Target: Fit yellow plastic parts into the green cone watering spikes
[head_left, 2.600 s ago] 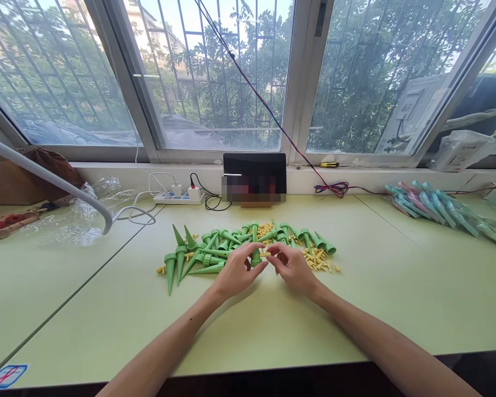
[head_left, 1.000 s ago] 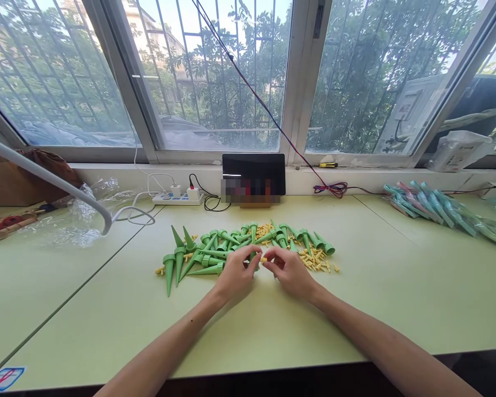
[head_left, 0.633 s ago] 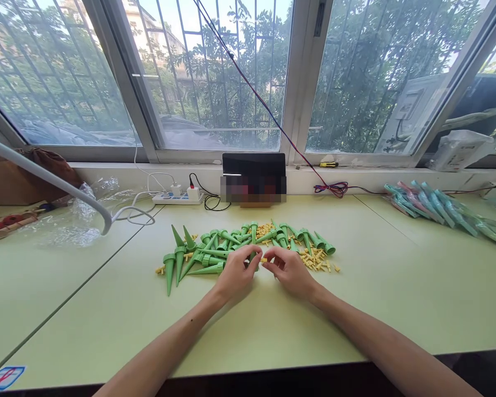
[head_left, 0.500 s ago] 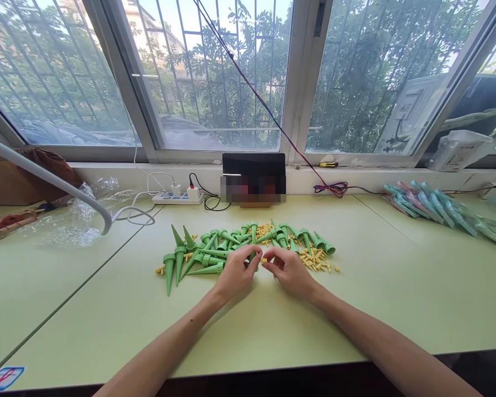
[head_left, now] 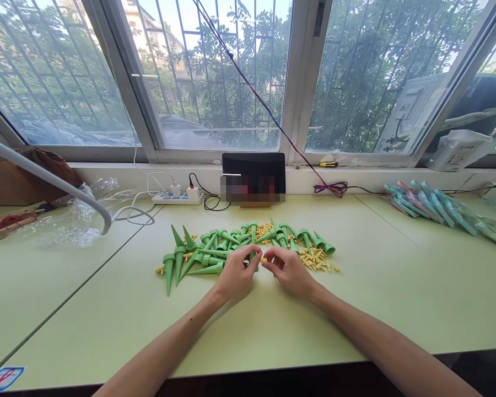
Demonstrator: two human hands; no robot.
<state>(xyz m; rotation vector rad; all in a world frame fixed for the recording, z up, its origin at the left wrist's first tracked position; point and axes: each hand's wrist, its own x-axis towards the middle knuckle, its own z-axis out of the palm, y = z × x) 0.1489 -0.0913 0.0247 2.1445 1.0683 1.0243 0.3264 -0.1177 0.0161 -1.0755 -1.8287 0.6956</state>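
Observation:
Between my hands is a small yellow plastic valve piece [head_left: 264, 259], mostly covered by fingertips. My left hand [head_left: 236, 274] is closed, its thumb and forefinger pinching the left end. From the other side, my right hand [head_left: 292, 272] pinches the same piece with thumb and forefinger. Just beyond them lies a loose heap of green plastic watering spikes [head_left: 207, 260], some standing on their wide caps, others on their sides. One green spike [head_left: 253, 231] stands partly hidden behind my left fingers. Loose yellow T-shaped valves [head_left: 314, 258] are scattered by my right hand, with another pile [head_left: 264, 231] farther back.
A dark-screened tablet [head_left: 253, 171] stands at the back by the window. Left of it are a power strip [head_left: 177, 197] and cables; a grey curved arm [head_left: 49, 175] crosses the left side. Bagged teal and pink items [head_left: 432, 204] lie at the right. The table edge is near me.
Since the oldest frame, my left thumb and forefinger have closed together on the yellow valve, and both hands have drawn in around it. Over the last half second almost nothing has moved.

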